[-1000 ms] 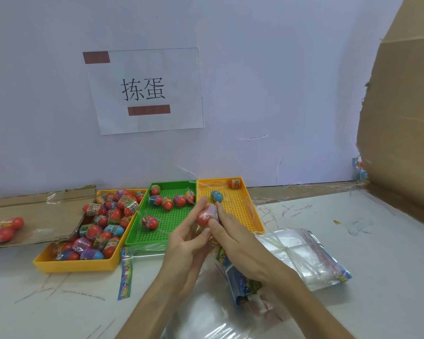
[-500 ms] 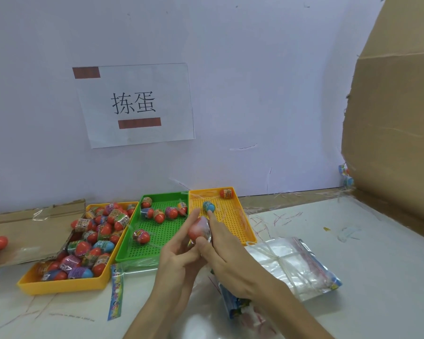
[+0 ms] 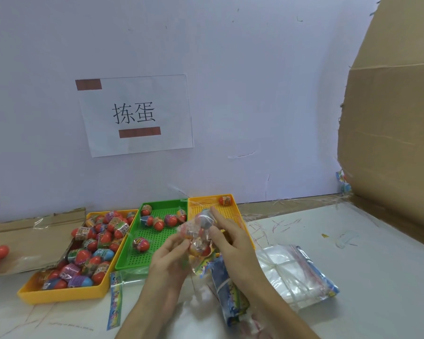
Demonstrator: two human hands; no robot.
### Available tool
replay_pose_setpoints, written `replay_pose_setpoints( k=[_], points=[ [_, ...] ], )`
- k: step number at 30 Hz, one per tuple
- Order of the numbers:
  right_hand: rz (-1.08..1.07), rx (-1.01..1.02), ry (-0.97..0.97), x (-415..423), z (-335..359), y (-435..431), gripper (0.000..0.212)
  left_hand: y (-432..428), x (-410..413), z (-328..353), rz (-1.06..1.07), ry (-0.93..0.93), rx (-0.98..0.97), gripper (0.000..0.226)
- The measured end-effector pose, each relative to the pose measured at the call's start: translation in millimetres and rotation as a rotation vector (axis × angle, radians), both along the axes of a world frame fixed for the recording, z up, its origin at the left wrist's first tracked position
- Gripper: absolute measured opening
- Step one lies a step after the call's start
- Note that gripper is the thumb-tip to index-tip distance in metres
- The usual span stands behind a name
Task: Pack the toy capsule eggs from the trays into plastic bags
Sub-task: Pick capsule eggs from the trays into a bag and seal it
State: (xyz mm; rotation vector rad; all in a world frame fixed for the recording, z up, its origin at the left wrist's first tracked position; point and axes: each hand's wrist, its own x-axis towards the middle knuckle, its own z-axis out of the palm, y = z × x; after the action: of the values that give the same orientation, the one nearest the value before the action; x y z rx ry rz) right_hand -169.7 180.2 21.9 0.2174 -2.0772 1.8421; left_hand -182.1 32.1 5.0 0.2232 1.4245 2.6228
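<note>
Two hands held a clear plastic bag (image 3: 193, 230) above the near ends of the green tray (image 3: 127, 264) and the right yellow tray (image 3: 233, 201). The left hand (image 3: 168, 261) pinched the bag's lower side between thumb and curled fingers. The right hand (image 3: 231, 243) gripped the other side, thumb pressed in and forefinger laid over the top. Several capsule eggs (image 3: 198, 249) sat inside the bag. More loose eggs filled the left yellow tray (image 3: 59, 293), a few lay in the green tray, and a single orange egg (image 3: 225, 200) rested in the far corner of the right yellow tray. On the table (image 3: 353, 241), just beside the right forearm, lay a tied bundle of plastic bags (image 3: 296, 272).
</note>
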Motion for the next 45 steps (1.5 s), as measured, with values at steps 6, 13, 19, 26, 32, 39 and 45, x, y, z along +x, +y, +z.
replay_pose_setpoints(
  k=[6, 13, 19, 26, 32, 39, 45],
  points=[
    [0.173, -0.578, -0.208, -6, -2, 4, 0.035, -3, 0, -1, -0.086, -0.036, 0.158, 0.031],
    [0.160, -0.705, -0.290, -3, 6, 5, 0.022, 7, 3, -6, -0.048, -0.041, 0.107, 0.054],
    [0.375, -0.856, -0.435, -4, 10, 16, 0.048, 4, 0, -6, -0.069, -0.037, 0.115, 0.064],
    [0.406, -0.839, -0.466, -5, 5, 14, 0.011, -4, 4, 0, -0.024, -0.068, 0.136, 0.027],
    [0.180, -0.489, -0.350, -5, 9, 13, 0.022, -4, 5, 3, 0.017, -0.100, 0.092, 0.033],
    [0.140, -0.174, -0.241, 0, 13, 24, 0.021, -1, 2, 4, 0.175, -0.082, 0.011, 0.029],
    [0.143, -0.243, -0.275, -1, 12, 24, 0.009, -9, 0, 2, 0.129, 0.064, -0.043, 0.047]
  ],
)
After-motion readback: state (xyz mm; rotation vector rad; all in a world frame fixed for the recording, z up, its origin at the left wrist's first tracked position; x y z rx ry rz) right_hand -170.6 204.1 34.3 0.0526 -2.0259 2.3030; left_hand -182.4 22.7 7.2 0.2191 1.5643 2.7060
